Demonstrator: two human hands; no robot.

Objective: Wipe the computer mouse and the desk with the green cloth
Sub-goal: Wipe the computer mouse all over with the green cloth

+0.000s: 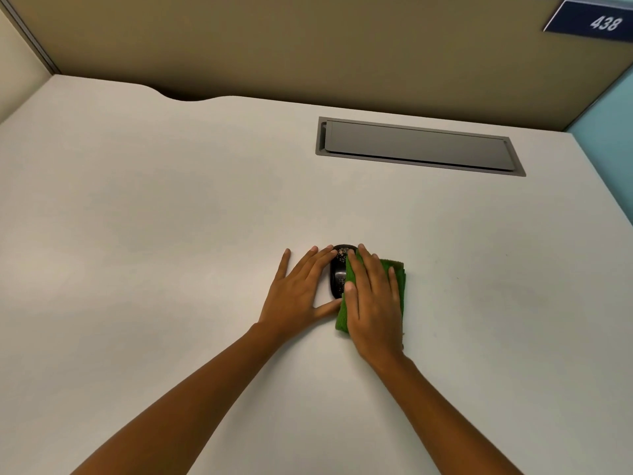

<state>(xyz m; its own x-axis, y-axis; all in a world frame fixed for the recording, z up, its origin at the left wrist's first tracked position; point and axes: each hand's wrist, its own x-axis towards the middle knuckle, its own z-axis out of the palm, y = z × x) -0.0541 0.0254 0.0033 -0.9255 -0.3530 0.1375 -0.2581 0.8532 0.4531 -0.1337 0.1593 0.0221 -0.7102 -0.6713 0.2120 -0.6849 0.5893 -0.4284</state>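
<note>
The black computer mouse [337, 273] rests on the pale desk [171, 207], at centre and toward the near edge. Light specks mark its top surface. The left hand [297, 292] lies flat with fingers spread; its fingertips and thumb touch the left side of the mouse without closing around it. The right hand [372, 303] lies flat, fingers extended, pressing the folded green cloth [397, 282] against the right side of the mouse and the desk. A grey recessed cable flap [416, 145] sits further back. A blue number plate [596, 22] reading 438 hangs on the partition.
</note>
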